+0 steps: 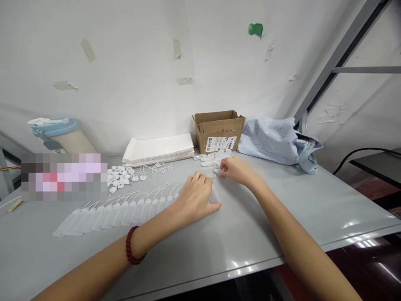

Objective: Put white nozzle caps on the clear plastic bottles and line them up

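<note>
Right hand's fingers look pinched on a clear plastic piece near the bench's back edge; can't tell if left hand's grip anything. Left wrist could bump the looped sleeves crooked.

White wall with tape scraps, grey table, dark red floor, apparently glossy

So the grey bench is pretty loaded: a row of clear sleeves with white cords is laid across it, backed by white discs, loose cords, stacked white envelopes, an open cardboard box and some bunched blue cloth.
</note>
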The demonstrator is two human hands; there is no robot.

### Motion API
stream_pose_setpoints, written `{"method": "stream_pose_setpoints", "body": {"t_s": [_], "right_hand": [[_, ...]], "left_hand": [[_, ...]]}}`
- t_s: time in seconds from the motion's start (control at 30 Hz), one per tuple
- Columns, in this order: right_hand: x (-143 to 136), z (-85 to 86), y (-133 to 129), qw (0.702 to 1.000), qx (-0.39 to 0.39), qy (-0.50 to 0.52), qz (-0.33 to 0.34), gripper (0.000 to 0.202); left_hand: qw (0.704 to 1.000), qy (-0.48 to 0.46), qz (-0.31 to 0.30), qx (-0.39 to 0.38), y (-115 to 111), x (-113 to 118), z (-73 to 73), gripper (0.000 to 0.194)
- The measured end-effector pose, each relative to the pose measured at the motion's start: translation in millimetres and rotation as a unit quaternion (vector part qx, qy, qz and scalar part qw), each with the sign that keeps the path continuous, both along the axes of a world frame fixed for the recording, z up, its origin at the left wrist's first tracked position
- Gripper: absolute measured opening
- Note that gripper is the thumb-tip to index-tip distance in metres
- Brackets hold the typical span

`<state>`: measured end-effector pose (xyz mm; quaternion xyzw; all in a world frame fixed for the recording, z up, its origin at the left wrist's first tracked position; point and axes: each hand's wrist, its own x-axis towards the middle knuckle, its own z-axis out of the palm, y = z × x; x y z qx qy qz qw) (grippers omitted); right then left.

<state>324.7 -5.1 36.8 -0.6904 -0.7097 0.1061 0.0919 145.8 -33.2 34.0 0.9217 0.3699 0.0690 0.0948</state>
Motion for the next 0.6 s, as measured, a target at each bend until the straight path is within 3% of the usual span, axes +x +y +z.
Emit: {"method": "stream_pose_setpoints", "body": {"t_s": [0.6], "right_hand": [[-1.5,-0.7,-0.4,0.998,0.0,-0.056,0.008,0.01]], "left_hand": [[0.998,0.034,-0.041,0.038,2.9,-8.1,-2.5,0.032]]}}
